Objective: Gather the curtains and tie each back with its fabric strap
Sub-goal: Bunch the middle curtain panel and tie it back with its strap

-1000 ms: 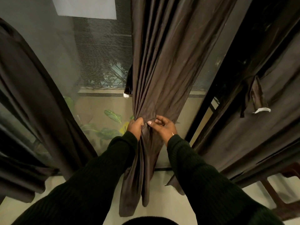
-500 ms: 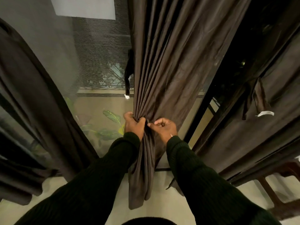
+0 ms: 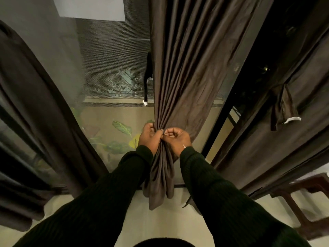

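Middle curtain (image 3: pixel 185 72) hanging straight ahead against the glass door (image 3: pixel 110 68), pleats bunched at its left edge, right part still spread wide. Open glass to the left of it; narrow strip of glass, then the dark door frame (image 3: pixel 222 125), close on the right. Lower tail of the gathered cloth dangling free between the two dark sleeves (image 3: pixel 114 189), just above the pale floor (image 3: pixel 160 225).

Left hand (image 3: pixel 149 137) wrapped round the bunch, fingers curled tight on the folds. Right hand (image 3: pixel 176 138) touching it, thumb and forefinger pinching the next pleat, other fingers curled in.

Fabric strap (image 3: pixel 147 81) with a white tip hanging behind the curtain's left edge, above the hands, untied. Left curtain (image 3: pixel 35 107) sweeping down beside the left arm. Right curtain (image 3: pixel 284 136) crowding the right side, its own strap (image 3: pixel 283 107) dangling loose. Brown wooden stool (image 3: pixel 302 193) at lower right. Leafy plants (image 3: pixel 122 129) beyond the glass.

Against half a second back: hands closer together, more pleats collected, bundle narrower.
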